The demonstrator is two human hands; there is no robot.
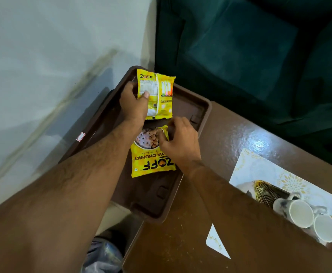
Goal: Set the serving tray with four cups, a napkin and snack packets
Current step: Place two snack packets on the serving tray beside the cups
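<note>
We look down on a brown serving tray that sits on a brown table, with part of the tray hanging over the table's left edge above a pale floor. Our left hand grips a yellow snack packet by its left edge, thumb curled over the printed back face and the other fingers behind it, and holds it over the far half of the tray; whether its lower edge touches the tray floor we cannot tell. Our right hand pinches the top corner of a second yellow packet (the one that shows its front, with a bowl of chunks and the brand name upside down to us), and this packet lies flat near the middle of the tray, just below the first. The two packets are close together, though we cannot tell whether they touch. To the right on the table lies a pale placemat with gold floral print, and on it lie two white cups on their sides, side by side, their open mouths turned toward us. A white napkin corner peeks out from under our right forearm. A dark green sofa stands beyond the table.
</note>
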